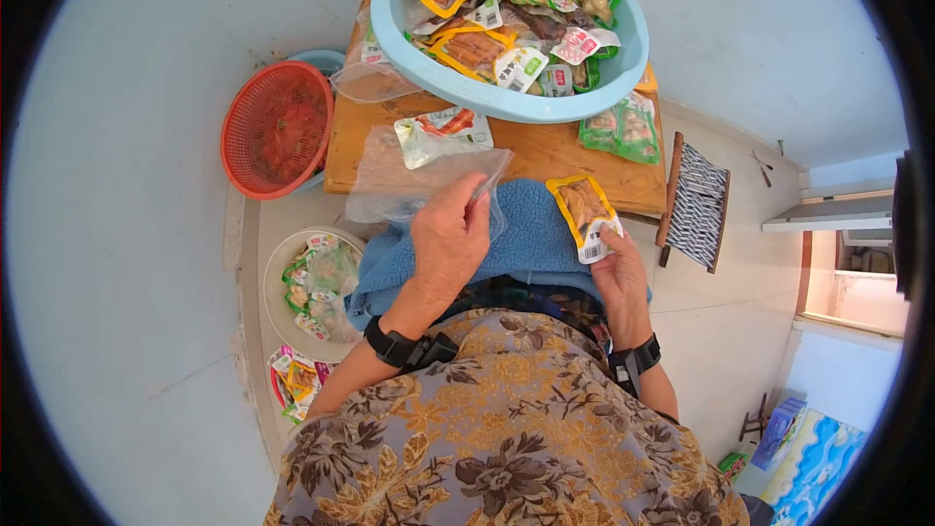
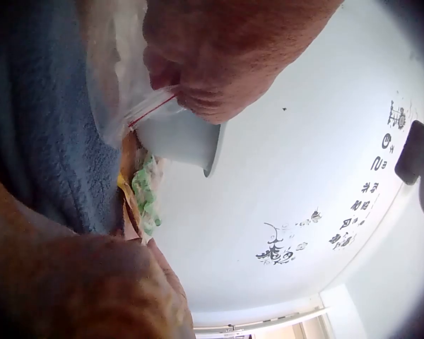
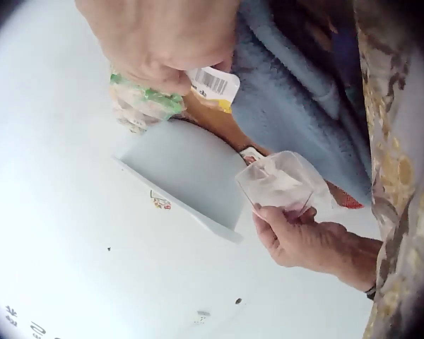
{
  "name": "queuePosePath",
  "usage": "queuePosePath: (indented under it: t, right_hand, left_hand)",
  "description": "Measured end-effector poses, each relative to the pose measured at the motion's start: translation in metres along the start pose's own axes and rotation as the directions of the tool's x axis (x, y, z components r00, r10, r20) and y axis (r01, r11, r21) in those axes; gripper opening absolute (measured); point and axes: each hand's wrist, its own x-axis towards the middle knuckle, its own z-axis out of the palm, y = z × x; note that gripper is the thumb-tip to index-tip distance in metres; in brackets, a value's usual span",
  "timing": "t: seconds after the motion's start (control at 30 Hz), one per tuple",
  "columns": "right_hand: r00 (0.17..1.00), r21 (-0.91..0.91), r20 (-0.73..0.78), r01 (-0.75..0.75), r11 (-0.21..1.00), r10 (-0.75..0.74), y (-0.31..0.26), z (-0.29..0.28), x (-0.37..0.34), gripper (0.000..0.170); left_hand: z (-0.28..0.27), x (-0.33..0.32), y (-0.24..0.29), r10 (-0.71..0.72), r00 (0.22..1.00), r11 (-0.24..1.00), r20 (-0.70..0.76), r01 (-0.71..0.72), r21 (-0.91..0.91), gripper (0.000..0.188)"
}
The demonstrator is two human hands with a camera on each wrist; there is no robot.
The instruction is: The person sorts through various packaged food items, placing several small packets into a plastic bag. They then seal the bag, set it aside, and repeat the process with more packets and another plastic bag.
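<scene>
My left hand (image 1: 451,239) pinches the edge of a clear zip bag (image 1: 385,180), whose red seal line shows in the left wrist view. The bag looks limp and see-through, spread over the near left edge of the wooden table (image 1: 545,151). In my right hand (image 1: 621,278) is a small yellow-edged snack packet (image 1: 581,209), held by its white, barcoded end between thumb and fingers. It is upright over the blue fleece cloth (image 1: 536,224) on the lap, to the right of the bag. A white packet with a red food picture (image 1: 443,136) lies on the table just beyond the bag.
A light blue basin (image 1: 526,109) full of yellow and green snack packets stands on the table. Green packets (image 1: 628,131) lie at its right. On the left are a red basket (image 1: 239,131) and a pale bin (image 1: 276,297) holding packets. A woven stool (image 1: 698,205) stands right.
</scene>
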Motion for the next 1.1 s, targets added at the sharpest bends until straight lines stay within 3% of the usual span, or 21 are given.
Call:
queuePosePath:
  t: [0.1,0.27,0.3,0.47,0.53,0.57,0.63,0.83,0.9,1.0,1.1]
  right_hand:
    - [0.998,0.019,-0.03,0.046,0.999,-0.046,0.004,0.001,0.001,0.041]
    - [0.993,0.01,-0.106,0.048,0.999,-0.047,0.007,-0.001,0.008,0.038]
    - [0.987,-0.061,-0.106,0.111,0.992,-0.117,0.006,-0.003,0.008,0.036]
    - [0.969,-0.187,0.022,0.247,0.951,-0.247,-0.013,0.01,-0.011,0.03]
    - [0.981,-0.197,0.145,0.156,0.968,-0.129,-0.022,0.016,-0.02,0.028]
    - [0.981,-0.197,0.142,0.159,0.967,-0.132,-0.025,0.021,-0.026,0.028]
    - [0.978,-0.236,0.207,0.046,0.971,0.004,-0.024,0.034,-0.035,0.026]
    - [0.973,-0.3,0.218,-0.002,0.954,0.071,0.002,0.044,-0.03,0.025]
    - [0.968,-0.305,0.23,-0.021,0.952,0.095,0.009,0.049,-0.026,0.024]
    - [0.959,-0.299,0.255,-0.043,0.953,0.123,0.017,0.056,-0.019,0.024]
    - [0.932,-0.269,0.324,-0.073,0.96,0.161,0.021,0.062,-0.008,0.024]
  left_hand:
    - [-0.001,-0.001,0.003,-0.073,0.995,0.997,0.075,0.072,0.02,0.024]
    - [0.003,-0.005,0.004,-0.051,0.994,0.999,0.101,0.05,0.016,0.024]
    - [0.004,-0.006,0.004,-0.026,0.995,1.0,0.101,0.024,0.019,0.024]
    - [0.006,-0.005,0.002,0.012,0.998,1.0,0.063,-0.014,0.024,0.024]
    - [0.009,-0.004,0.002,0.041,0.998,0.999,0.044,-0.042,0.028,0.024]
    - [0.01,-0.004,0.003,0.047,0.998,0.999,0.043,-0.048,0.025,0.023]
    - [0.011,-0.004,0.004,0.054,0.998,0.998,0.042,-0.055,0.024,0.023]
    - [0.013,-0.007,0.01,0.085,0.994,0.996,0.062,-0.085,-0.004,0.02]
    - [0.016,-0.008,0.009,0.206,0.977,0.978,0.046,-0.205,-0.021,0.019]
    - [0.014,-0.008,0.015,0.142,0.977,0.989,0.16,-0.133,-0.06,0.018]
    - [0.012,-0.008,0.018,0.132,0.978,0.99,0.162,-0.122,-0.068,0.018]
